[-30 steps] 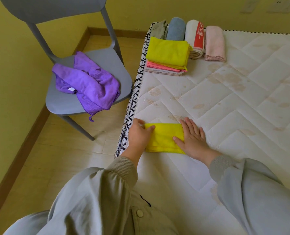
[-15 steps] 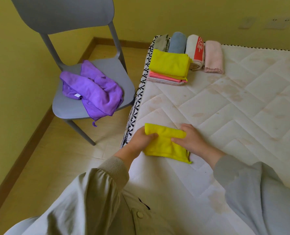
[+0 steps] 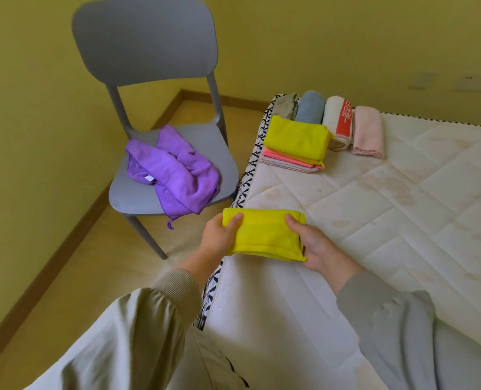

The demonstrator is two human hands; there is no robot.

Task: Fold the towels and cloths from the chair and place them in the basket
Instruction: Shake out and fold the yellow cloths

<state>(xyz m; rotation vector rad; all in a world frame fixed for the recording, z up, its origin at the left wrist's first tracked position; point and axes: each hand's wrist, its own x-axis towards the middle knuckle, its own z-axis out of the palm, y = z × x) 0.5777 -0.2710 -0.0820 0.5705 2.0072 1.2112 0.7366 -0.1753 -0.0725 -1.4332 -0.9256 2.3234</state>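
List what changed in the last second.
The left hand and right hand, earlier holding the folded yellow cloth down on the mattress, now grip its ends and have lifted it. The purple towel on the chair and the folded pile stayed put.

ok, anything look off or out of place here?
Purple cloth lies crumpled on the chair, one corner hanging over the seat's front edge. The bare mattress has brownish stains. The held yellow cloth looks neat.
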